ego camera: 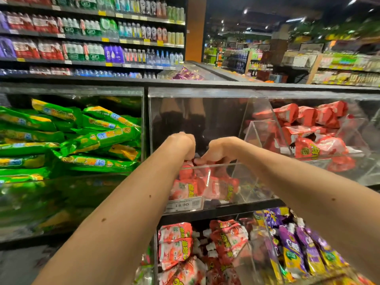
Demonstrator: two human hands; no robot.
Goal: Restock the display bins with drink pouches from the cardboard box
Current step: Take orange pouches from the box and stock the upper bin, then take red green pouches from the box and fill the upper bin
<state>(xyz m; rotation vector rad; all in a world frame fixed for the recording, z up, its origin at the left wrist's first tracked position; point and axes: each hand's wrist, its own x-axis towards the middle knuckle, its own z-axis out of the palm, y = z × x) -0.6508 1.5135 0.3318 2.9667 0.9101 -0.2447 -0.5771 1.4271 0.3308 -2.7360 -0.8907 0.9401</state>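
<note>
Backdrop is the big bottle shelves (92, 38) above and behind the middle bin (205, 93), labels too blurry to read. In the top row I count three clear bins. The one left of the middle bin is stuffed with green packs (98, 138). The middle bin itself is mostly open room, with only a small heap down at the front. The right bin (318, 95) is about half full of red pouches (316, 149).

Below the middle bin are two more lots: red-and-pink spouted pouches (176, 243) directly under it, and purple pouches (292, 247) to the right of those.

Both arms go over the middle bin's front lip (216, 166). The right hand (218, 151) has its grip pinched on a red pouch just above that lip. The left hand (182, 145) points down beside it with its fingers hidden, so I can't tell its grip.

The drink pouches (197, 188) sit piled behind the front wall, with yellow lettering I can't read. There's one price tag (184, 204) on the middle bin's front, reading 14.90.
</note>
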